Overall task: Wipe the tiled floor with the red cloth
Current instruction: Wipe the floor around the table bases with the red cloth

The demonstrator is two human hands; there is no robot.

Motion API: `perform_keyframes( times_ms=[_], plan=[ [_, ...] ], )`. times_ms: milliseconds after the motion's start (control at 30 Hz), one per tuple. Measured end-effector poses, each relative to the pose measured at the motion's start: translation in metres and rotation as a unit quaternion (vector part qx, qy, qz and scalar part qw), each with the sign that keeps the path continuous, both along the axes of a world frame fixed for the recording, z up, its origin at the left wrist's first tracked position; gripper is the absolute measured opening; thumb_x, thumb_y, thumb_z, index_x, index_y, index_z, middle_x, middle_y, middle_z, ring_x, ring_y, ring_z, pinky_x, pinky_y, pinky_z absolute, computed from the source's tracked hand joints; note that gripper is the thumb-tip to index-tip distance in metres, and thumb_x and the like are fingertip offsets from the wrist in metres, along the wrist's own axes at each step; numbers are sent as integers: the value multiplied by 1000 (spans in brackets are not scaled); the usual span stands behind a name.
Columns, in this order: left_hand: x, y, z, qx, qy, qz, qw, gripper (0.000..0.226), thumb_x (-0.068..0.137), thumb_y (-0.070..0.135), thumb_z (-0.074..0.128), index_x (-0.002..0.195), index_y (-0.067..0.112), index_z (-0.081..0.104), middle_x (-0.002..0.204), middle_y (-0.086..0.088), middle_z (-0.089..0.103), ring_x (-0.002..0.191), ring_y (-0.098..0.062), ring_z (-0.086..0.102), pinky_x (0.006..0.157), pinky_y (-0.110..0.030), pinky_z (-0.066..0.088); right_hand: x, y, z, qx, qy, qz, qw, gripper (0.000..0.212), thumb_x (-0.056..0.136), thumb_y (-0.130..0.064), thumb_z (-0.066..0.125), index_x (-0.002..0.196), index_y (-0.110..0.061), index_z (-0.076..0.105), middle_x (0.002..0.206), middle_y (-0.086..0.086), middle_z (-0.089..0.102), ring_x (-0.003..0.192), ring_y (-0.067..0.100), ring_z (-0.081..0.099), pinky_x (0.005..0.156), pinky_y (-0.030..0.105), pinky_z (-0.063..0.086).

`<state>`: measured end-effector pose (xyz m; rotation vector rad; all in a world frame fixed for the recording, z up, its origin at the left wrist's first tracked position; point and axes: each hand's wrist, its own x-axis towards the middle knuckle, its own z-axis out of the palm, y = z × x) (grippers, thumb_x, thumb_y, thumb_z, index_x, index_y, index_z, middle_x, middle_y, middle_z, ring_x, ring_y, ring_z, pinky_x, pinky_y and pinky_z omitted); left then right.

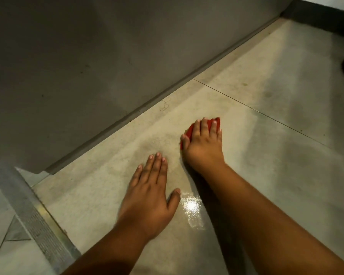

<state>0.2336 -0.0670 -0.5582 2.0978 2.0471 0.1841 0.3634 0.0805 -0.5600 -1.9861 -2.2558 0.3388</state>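
While you look down through the head camera, the red cloth (213,124) shows as a small, bright red, flattened wad, mostly covered, with only its far edge and left edge peeking out. It lies on the tiled floor (266,147), on the large pale tile just short of the thin grout line that runs diagonally across the view. Your right hand (204,144) sits directly on top of it, palm down, fingers spread and only slightly bent, pressing the cloth flat against the floor rather than pinching it; red shows between and beyond your fingertips. Your left hand (150,187) rests apart from the cloth, nearer to you and to its left, flat on the bare tile with fingers straight and together, thumb out, holding nothing. Between your two forearms a wet sheen (191,207) glints on the tile. Along the left runs a grey wall (77,56) with a baseboard strip, and a metal drain grate (42,231) crosses the lower-left corner.
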Motion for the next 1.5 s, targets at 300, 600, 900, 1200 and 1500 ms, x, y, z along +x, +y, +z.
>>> perform_keyframes(
  times_ms=[300,600,900,1200,1500],
  plan=[
    [1,0,3,-10,23,-2,1000,76,94,63,5,149,20,-26,156,3,-32,141,-10,-33,119,-34,-12,0,89,2,2,-35,13,999,68,104,-49,14,157,-9,2,165,14,-2,150,37,-9,122,49,-4],
    [0,0,-5,24,2,-3,1000,77,95,61,13,153,17,-13,161,0,-20,145,-11,-24,121,-37,-5,33,-94,-2,41,6,116,992,67,103,-51,18,157,-11,13,165,10,5,152,29,-7,123,44,1],
    [0,4,-10,20,16,3,1000,79,94,60,16,155,15,-7,163,-3,-11,148,-12,-15,121,-36,-4,47,-107,-1,31,-26,18,999,66,102,-48,19,157,-11,19,165,11,9,152,32,-4,122,41,-6],
    [-1,5,-12,25,17,1,1000,82,89,60,12,155,12,-2,163,-5,-6,149,-15,-10,122,-38,0,53,-251,5,9,-11,42,999,64,103,-51,14,157,-18,13,165,3,2,151,24,-12,120,40,-5],
    [0,6,-13,29,30,1,999,80,93,58,21,155,12,2,163,-6,-2,150,-16,-5,122,-38,1,37,-125,-3,-6,-18,-13,1000,66,103,-47,16,158,-12,9,165,12,0,151,34,-11,122,44,-7]
  ],
)
